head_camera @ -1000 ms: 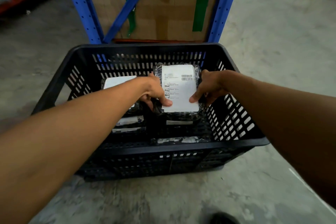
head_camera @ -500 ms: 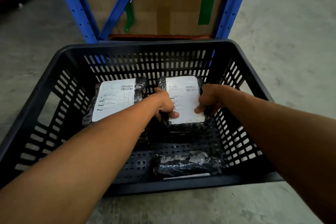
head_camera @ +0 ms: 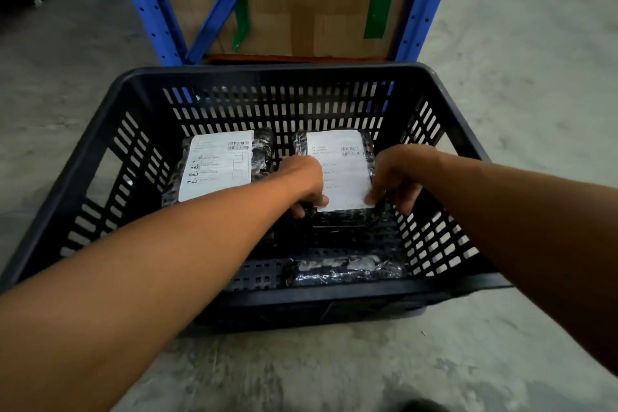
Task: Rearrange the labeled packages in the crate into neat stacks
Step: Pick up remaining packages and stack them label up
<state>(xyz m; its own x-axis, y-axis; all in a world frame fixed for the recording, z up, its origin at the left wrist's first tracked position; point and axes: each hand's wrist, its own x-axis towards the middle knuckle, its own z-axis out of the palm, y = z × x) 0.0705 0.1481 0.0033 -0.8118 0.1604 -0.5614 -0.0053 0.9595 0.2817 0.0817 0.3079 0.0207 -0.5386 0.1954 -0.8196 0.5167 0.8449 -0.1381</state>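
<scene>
A black slotted plastic crate [head_camera: 301, 75] stands on the concrete floor. Inside, at the back right, a black-wrapped package with a white label [head_camera: 344, 160] lies flat, low in the crate. My left hand [head_camera: 306, 182] grips its left edge and my right hand [head_camera: 396, 177] grips its right edge, thumbs on the label. To its left a second labeled package [head_camera: 217, 165] lies on top of a stack at the back left. A third black-wrapped package [head_camera: 344, 269] lies against the crate's near wall, label not showing.
A blue metal rack frame [head_camera: 147, 3] stands right behind the crate, holding a large cardboard box with green tape [head_camera: 301, 0]. Grey concrete floor surrounds the crate. A dark shoe tip [head_camera: 421, 406] shows at the bottom edge.
Both hands have lowered the right package from rim height down into the crate's back right. The view has tilted down, so the near package came into sight.
</scene>
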